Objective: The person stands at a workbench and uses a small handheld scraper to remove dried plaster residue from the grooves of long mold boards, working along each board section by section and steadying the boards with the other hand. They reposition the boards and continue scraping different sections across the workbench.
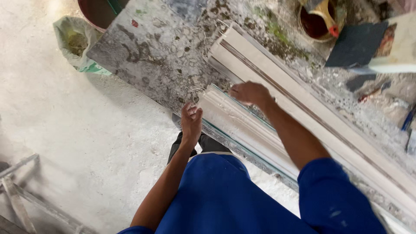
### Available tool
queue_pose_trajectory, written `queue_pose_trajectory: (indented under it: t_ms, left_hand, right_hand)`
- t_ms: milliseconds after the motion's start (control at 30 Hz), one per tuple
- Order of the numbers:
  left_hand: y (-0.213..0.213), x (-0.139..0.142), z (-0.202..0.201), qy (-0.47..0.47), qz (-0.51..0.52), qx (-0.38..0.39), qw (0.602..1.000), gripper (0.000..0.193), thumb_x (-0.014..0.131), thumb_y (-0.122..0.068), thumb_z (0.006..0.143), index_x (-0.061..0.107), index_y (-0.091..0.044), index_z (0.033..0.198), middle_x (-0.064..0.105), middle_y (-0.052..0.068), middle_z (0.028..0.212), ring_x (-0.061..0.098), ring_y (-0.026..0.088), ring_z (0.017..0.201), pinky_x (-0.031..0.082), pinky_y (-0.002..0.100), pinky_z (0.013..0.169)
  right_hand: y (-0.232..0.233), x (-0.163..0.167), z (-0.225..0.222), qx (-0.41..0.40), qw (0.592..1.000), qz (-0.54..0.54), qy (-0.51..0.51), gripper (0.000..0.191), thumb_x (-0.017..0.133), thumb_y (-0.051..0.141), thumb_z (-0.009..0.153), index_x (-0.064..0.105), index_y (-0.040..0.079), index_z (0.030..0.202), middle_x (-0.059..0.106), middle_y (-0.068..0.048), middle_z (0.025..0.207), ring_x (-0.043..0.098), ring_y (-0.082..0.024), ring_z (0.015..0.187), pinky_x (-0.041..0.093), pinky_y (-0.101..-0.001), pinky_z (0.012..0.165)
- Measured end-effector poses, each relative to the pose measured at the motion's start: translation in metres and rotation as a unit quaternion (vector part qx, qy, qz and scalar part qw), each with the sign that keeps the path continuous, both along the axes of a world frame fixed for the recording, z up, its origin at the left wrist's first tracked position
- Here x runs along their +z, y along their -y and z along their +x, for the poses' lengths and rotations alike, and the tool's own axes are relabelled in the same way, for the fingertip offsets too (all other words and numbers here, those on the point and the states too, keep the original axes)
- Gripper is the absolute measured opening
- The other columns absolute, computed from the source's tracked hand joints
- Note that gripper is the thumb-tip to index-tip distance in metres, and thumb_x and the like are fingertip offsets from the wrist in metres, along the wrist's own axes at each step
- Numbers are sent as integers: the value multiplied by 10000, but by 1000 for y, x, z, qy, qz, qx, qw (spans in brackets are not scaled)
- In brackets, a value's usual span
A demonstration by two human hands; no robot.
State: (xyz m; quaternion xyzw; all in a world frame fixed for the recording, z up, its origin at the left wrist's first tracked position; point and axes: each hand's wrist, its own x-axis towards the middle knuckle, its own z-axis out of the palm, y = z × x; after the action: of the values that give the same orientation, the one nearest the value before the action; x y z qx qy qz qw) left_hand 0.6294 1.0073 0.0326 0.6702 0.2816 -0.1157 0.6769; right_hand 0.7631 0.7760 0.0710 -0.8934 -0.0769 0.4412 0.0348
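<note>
I find the right hand (250, 92) pressed flat, fingers together, on the near white moulding strip (242, 123), close to its end. The left hand (191, 119) is curled narrow at that end's lower corner, touching the edge; whether it grips I cannot tell. The strip lies diagonally along the stained surface (151, 52), beside a longer moulding (303, 108). In my judgement, good work here needs even downward pressure and the end kept square against slipping.
</note>
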Motion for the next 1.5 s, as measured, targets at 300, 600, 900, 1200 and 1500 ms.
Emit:
queue_pose_trajectory:
  t_ms: [300, 600, 900, 1200, 1500]
  left_hand:
    - [-14, 3, 4, -3, 7, 43, 999, 619, 662, -223, 970, 410, -3, 1492, 622, 203, 1329, 650, 253, 1147, 552, 357, 896]
    - [-21, 12, 8, 11, 55, 27, 998, 565, 669, -241, 982, 473, 22, 1441, 629, 200, 1321, 625, 258, 1195, 525, 363, 963]
    - [-28, 23, 19, -10, 19, 41, 999, 585, 650, -255, 970, 446, 10, 1450, 661, 197, 1255, 651, 278, 1137, 534, 381, 939]
    - [-32, 16, 12, -2, 84, 16, 996, 549, 659, -244, 974, 480, 11, 1426, 646, 191, 1295, 631, 254, 1188, 509, 369, 985]
    - [-49, 0, 6, 0, 66, 37, 997, 534, 660, -264, 975, 518, 32, 1396, 685, 159, 1209, 652, 213, 1092, 527, 335, 917]
  right_hand:
    - [31, 17, -35, -10, 999, 9, -42, 545, 387, 611, 1008, 505, 385, 1490, 712, -56, 1281, 704, -309, 1099, 539, -475, 1010]
    - [-10, 4, -9, 27, 999, 28, -6, 534, 351, 622, 1027, 589, 332, 1406, 705, -66, 1273, 669, -330, 1138, 546, -507, 975]
    - [-46, 2, 17, 13, 997, 72, 19, 522, 398, 573, 1006, 571, 325, 1432, 678, -47, 1336, 673, -347, 1158, 552, -521, 983]
    - [-84, 8, 30, 30, 992, 107, 61, 483, 396, 553, 1014, 657, 288, 1323, 715, -64, 1271, 684, -353, 1113, 559, -537, 957]
    - [30, 37, -84, 13, 995, -36, 94, 517, 416, 375, 1050, 346, 307, 1558, 556, -215, 1201, 711, -297, 762, 609, -417, 530]
